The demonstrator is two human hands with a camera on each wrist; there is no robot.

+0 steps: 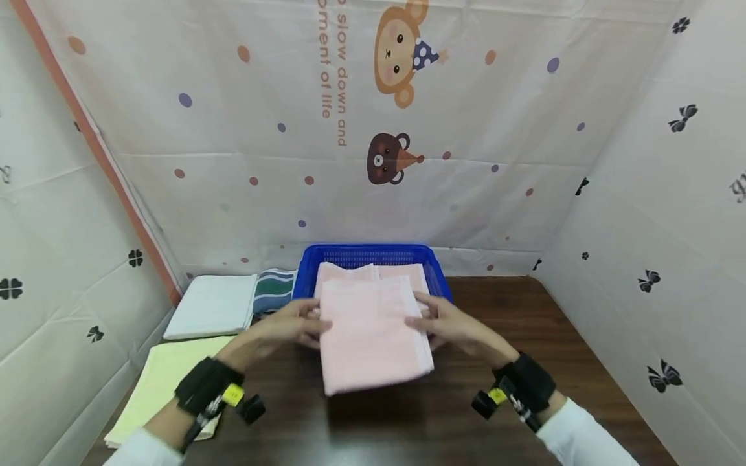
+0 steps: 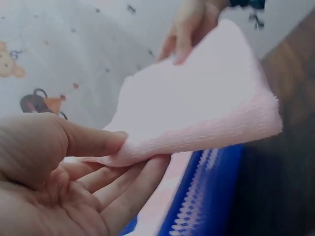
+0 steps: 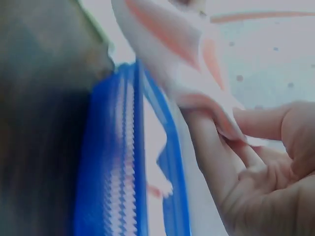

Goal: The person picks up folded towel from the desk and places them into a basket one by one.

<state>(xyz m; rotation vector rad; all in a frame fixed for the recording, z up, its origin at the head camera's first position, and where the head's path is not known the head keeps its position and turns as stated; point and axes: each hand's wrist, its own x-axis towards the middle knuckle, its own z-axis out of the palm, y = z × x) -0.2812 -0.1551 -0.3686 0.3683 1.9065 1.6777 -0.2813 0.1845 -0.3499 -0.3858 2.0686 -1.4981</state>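
Observation:
A folded pink towel (image 1: 373, 343) is held up in front of a blue plastic basket (image 1: 437, 275). My left hand (image 1: 297, 323) pinches its left edge, thumb on top and fingers underneath, as the left wrist view shows. At the opposite edge my right hand (image 1: 449, 323) grips it the same way; in the right wrist view the towel's folded layers (image 3: 197, 93) bend between thumb and fingers. Inside the basket lie more pink folded towels (image 1: 402, 272), partly hidden behind the held one.
Left of the basket are a folded white towel (image 1: 212, 304) and a green, blue and white striped cloth (image 1: 274, 291). A folded yellow towel (image 1: 169, 375) lies nearer on the dark wooden table (image 1: 495, 401). Printed fabric (image 1: 233, 129) walls the table at the back and sides.

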